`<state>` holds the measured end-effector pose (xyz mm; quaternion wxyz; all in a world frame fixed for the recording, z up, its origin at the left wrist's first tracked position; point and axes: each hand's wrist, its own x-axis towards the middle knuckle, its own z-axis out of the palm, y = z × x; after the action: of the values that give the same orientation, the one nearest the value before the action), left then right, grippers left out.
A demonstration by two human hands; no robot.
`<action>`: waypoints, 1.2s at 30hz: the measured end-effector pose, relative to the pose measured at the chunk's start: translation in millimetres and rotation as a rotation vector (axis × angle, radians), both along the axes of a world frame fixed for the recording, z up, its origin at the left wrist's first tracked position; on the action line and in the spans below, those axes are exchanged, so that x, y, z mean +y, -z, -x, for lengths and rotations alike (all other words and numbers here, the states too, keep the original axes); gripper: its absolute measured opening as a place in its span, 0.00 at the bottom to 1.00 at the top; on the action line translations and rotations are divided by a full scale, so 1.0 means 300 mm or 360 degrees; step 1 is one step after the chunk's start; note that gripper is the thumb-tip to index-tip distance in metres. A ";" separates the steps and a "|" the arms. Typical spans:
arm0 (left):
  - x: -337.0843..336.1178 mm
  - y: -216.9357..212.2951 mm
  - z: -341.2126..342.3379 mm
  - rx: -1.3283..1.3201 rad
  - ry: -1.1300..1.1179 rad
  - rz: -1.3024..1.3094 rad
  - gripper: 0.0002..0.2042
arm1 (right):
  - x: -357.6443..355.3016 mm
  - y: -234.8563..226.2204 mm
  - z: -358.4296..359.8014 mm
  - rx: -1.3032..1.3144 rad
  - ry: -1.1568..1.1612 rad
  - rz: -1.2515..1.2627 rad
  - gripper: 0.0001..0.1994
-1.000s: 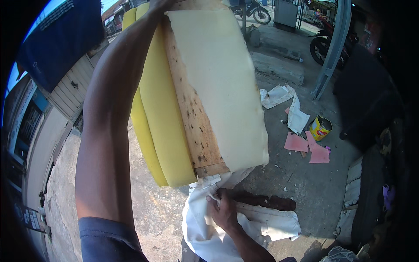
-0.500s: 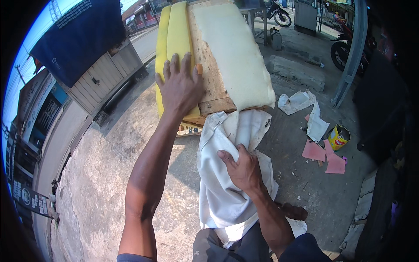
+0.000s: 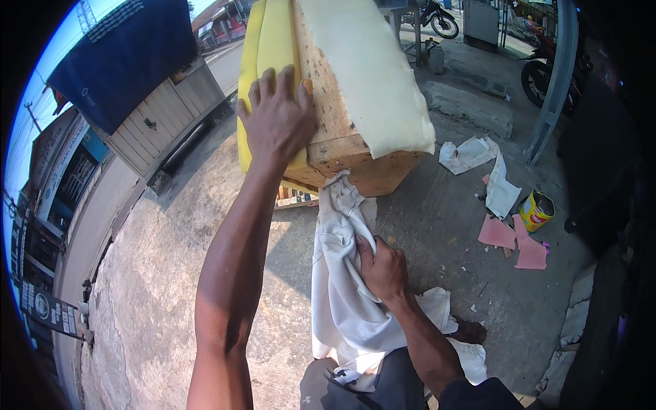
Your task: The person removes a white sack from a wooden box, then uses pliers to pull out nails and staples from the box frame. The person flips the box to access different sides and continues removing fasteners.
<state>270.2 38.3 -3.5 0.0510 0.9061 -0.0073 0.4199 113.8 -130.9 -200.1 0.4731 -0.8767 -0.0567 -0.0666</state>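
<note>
My left hand point(image 3: 280, 119) lies with fingers stretched over the yellow foam padding point(image 3: 254, 65) of a wooden furniture frame point(image 3: 328, 109), with an orange wrap around one finger. Beside the yellow foam, a cream foam sheet point(image 3: 372, 75) covers much of the frame's top. In my right hand point(image 3: 384, 270) is a bunch of white fabric point(image 3: 338, 273), stained and rough along its upper edge. The fabric hangs in folds from the frame's near lower edge down to my lap. Whether its upper end is still attached there I cannot tell.
On the concrete floor to the right lie white fabric scraps point(image 3: 502, 195), pink pieces point(image 3: 529, 249) and a yellow tin point(image 3: 536, 210). A metal post point(image 3: 550, 102) stands behind them, near motorcycles. A blue-covered stall point(image 3: 130, 68) is at the left.
My right hand has closed round the white fabric and gathered it into a narrower bunch, baring the wooden end of the frame. My left hand stays on the yellow foam.
</note>
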 end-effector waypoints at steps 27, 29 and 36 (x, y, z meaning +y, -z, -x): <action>-0.025 0.008 -0.059 0.0069 0.0054 0.0055 0.27 | -1.644 -0.847 -0.537 -0.0599 0.1999 0.1083 0.38; 0.045 0.007 -0.038 0.0023 -0.0014 -0.0012 0.26 | -1.448 -0.546 -0.411 -0.0815 0.1409 0.1080 0.35; -0.035 0.062 0.156 0.0047 -0.0098 0.0058 0.26 | -0.815 0.351 0.362 0.0937 0.0381 -0.0306 0.21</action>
<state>223.4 27.9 -22.0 0.0548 0.9109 0.0289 0.4080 5.2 -375.3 -305.3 0.5387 -0.8100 0.1923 0.1294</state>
